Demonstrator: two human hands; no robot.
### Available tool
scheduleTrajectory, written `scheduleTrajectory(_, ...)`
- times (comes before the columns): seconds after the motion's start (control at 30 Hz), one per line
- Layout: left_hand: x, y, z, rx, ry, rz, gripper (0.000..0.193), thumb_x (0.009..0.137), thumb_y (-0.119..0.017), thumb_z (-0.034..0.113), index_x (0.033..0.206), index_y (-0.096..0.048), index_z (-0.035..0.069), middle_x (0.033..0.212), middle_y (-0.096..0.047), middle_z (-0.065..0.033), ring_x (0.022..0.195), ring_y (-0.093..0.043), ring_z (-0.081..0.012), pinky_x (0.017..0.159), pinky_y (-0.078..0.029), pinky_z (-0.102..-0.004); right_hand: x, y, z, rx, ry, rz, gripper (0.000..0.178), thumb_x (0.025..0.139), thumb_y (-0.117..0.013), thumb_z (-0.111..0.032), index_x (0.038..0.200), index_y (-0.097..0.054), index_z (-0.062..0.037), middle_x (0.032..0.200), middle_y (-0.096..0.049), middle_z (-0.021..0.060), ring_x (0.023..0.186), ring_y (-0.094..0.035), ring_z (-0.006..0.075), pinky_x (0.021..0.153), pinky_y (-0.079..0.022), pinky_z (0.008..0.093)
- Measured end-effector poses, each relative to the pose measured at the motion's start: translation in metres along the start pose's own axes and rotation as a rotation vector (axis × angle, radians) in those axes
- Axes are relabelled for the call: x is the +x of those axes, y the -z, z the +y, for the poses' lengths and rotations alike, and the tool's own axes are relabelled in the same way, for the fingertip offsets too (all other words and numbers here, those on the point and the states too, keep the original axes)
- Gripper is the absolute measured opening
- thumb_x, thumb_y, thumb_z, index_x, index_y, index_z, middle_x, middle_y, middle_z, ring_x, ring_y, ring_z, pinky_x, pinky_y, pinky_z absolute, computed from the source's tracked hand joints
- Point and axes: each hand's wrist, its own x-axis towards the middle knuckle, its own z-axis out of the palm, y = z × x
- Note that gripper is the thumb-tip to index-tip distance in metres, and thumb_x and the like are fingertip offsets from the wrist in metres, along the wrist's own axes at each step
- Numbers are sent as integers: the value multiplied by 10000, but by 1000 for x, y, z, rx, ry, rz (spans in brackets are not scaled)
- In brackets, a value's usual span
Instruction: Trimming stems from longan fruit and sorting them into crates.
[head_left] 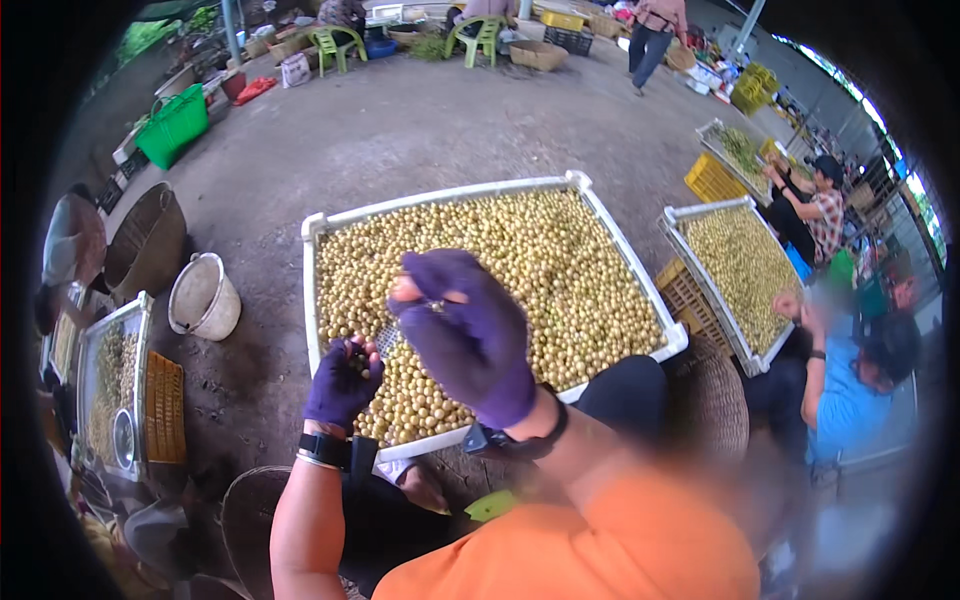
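Observation:
A white-rimmed tray in front of me is spread with small round yellowish-brown fruits. Over its middle, my right hand wears a purple glove with bare fingertips. Its thumb and fingers are pinched together on something tiny, too small to name. Lower and to the left, at the tray's near left corner, my left hand is in a matching glove. Its fingers curl inward low by the fruits, and what they hold, if anything, is hidden. Between the hands, a patch of the tray's perforated bottom shows.
To the left stand a white bucket, a dark basket and another fruit tray on a yellow crate. At right, a person in blue sits by a further tray. A green tub stands far left.

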Motion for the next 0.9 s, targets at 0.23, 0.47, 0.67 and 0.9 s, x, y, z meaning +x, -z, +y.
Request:
scheduleTrajectory(0.23,2,-2,-6,-248,84,133,166,883,-606,156,977,-558,29,909,-583,-98,882,-568,-217,781,-516,-337,60,35,-131,-723,515,-635,353,697,-754,-150,976,-635,31,914,-631,143,781,-631,245,698,-518,359)
scheduleTrajectory(0.47,7,5,-4,-204,140,228,202,926,-574,211,1012,-546,31,900,-592,-124,844,-585,-248,760,-549,-375,48,15,-185,-939,295,-917,324,709,-734,-133,980,-641,19,908,-637,140,780,-632,240,697,-516,348)
scheduleTrajectory(0.67,1,-2,4,-193,103,250,217,936,-539,173,1080,-528,11,946,-591,-128,883,-591,-267,762,-561,-374,46,15,-194,-1028,159,-963,302,720,-716,-119,984,-646,8,902,-643,138,779,-634,236,697,-514,339)
scheduleTrajectory(0.9,-1,-8,9,-224,15,232,245,943,-549,249,1011,-526,14,892,-580,-122,832,-601,-255,747,-573,-394,49,12,-199,-1121,46,-961,278,732,-695,-103,988,-652,-4,895,-649,135,778,-636,232,696,-512,328)
